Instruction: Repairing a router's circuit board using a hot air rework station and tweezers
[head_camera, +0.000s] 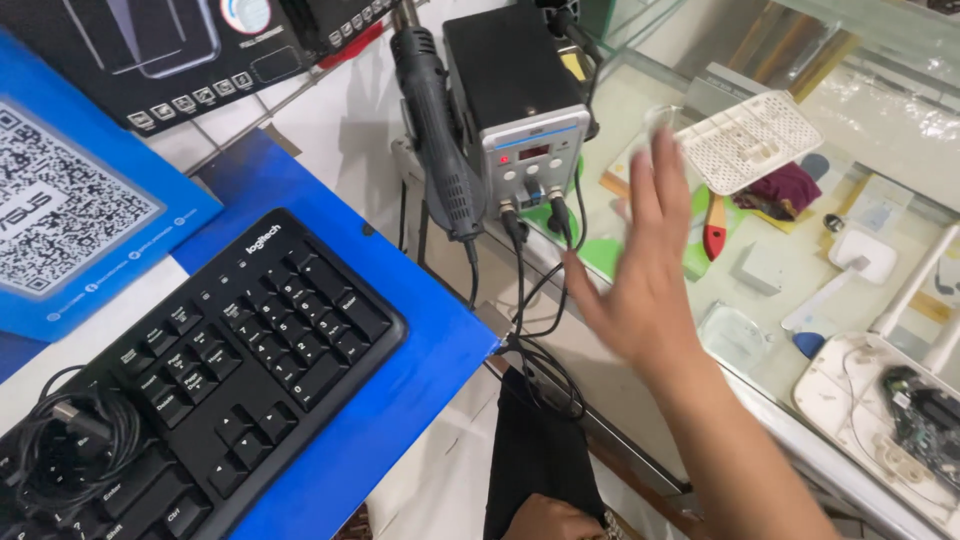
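Soldering station (520, 110): grey-fronted black box standing upright at the worktop's (800, 300) rear edge, cables hanging from its front sockets.
Right hand (640, 270): open, fingers spread, holding nothing; raised just right of the station, fingertips level with its front panel.
Direction: station lies left of and slightly beyond the hand.
Hot-air handle (435, 130): long axis near vertical, docked left of the station.
Left hand: only a small part shows, well below the station; state unclear.

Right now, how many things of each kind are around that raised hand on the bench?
Black keyboards: 1
Hot-air rework stations: 1
Hot-air handpieces: 1
White perforated trays: 1
Opened white routers: 1
Red-handled tools: 1
Total: 6
The right hand is open and raised, holding nothing. The left hand shows only at the bottom edge.
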